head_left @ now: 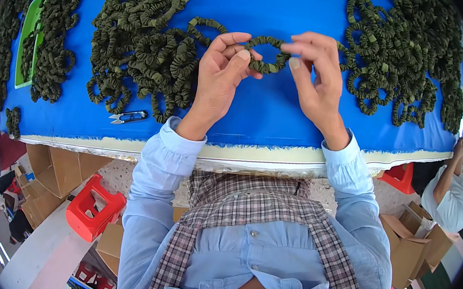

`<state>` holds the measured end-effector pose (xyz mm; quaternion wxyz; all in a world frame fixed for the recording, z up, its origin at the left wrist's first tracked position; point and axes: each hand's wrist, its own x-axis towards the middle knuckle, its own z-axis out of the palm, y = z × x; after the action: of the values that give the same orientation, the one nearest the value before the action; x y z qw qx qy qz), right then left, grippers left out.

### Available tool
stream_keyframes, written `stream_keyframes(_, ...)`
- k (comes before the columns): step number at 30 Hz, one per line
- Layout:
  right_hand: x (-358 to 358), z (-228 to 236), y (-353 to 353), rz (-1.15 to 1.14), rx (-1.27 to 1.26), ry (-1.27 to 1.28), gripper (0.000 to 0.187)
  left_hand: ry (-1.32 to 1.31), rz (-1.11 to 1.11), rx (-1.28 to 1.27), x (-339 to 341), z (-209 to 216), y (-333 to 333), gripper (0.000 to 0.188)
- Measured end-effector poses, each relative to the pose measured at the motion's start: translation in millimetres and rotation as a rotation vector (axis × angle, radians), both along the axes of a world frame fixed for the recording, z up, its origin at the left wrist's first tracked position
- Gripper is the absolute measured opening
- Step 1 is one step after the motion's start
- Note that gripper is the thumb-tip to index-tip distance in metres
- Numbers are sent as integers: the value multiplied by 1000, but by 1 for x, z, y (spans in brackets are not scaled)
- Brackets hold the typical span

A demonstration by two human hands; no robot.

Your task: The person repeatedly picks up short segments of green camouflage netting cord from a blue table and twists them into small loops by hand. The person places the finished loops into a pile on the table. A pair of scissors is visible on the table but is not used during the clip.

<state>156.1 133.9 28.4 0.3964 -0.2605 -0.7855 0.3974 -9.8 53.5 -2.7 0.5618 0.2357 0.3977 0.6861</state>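
A dark green ruched scrunchie (267,67) is held above the blue cloth, its ring stretched round. My left hand (219,74) pinches its left side between thumb and fingers. At its right edge is my right hand (318,77), thumb and fingers apart and the fingertips slightly blurred; whether they touch the fabric is hard to tell. Another scrunchie (208,23) lies just behind my left hand, beside a large heap of scrunchies (141,37). More scrunchies (401,55) are piled to the right of my right hand.
Small thread snips (129,116) lie near the front edge of the blue-covered table (279,130). A green tray (26,41) sits among scrunchies at far left. Below are a red stool (94,209) and cardboard boxes (60,168). Other people work at both sides, one at right (449,195).
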Motion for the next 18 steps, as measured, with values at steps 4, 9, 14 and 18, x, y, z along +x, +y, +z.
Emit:
stream_keyframes(4, 0, 3, 2, 66, 222, -164, 33, -122, -15, 5, -3, -3, 0, 32)
stream_keyframes(9, 0, 3, 3, 115, 108, -178, 24, 489, 64, 79, -3, -5, -1, 19)
stream_keyframes(14, 1, 1, -4, 189, -148, -194, 18, 770, 46, 320, -10, -1, 0, 18)
stream_keyframes(18, 3, 1, -5, 215, -212, -215, 16, 477, -66, 195, -1, 5, -4, 25)
